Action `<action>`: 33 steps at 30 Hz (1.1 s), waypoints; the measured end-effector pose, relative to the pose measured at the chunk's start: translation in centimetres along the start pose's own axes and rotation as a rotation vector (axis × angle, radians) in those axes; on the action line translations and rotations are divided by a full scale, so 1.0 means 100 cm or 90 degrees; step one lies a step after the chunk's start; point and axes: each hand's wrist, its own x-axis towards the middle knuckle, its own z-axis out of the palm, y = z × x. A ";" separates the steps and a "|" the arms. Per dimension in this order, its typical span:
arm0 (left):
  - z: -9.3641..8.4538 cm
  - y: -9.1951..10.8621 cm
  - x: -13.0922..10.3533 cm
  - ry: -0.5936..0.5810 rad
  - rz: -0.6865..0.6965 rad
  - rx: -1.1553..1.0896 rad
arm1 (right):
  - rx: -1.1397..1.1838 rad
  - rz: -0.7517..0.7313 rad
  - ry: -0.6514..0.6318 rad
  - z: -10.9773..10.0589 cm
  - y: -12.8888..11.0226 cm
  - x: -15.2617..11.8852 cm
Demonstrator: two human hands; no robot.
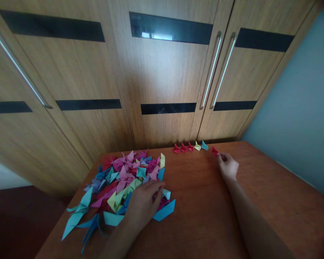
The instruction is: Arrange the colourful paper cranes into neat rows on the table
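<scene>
At the back of the table, my right hand (228, 166) pinches a small red folded-paper origami piece (214, 151) between thumb and fingertips. Just left of it runs a row of similar little pieces: red ones (183, 148), a pale yellow one (197, 146) and a light blue one (204, 145). My left hand (144, 201) rests low over a heap of colourful origami (126, 163), its fingers curled together. Whatever is between those fingers is hidden. Pink, blue, yellow and red folded shapes surround it, with a blue paper piece (164, 210) beside the thumb.
The reddish-brown wooden table (199, 223) backs onto a tall wooden cabinet (167, 75) with long metal handles (212, 70). A pale blue wall (299, 118) stands to the right. Teal and blue origami (78, 214) lie near the table's left edge.
</scene>
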 end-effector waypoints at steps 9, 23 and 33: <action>-0.006 -0.009 -0.022 0.013 0.022 -0.006 | -0.374 0.064 -0.139 0.023 0.004 0.036; -0.007 -0.004 -0.024 0.001 0.033 0.021 | -0.396 0.060 -0.191 0.044 0.013 0.064; -0.008 -0.005 -0.023 0.006 0.041 0.032 | -0.390 0.066 -0.190 0.042 0.009 0.061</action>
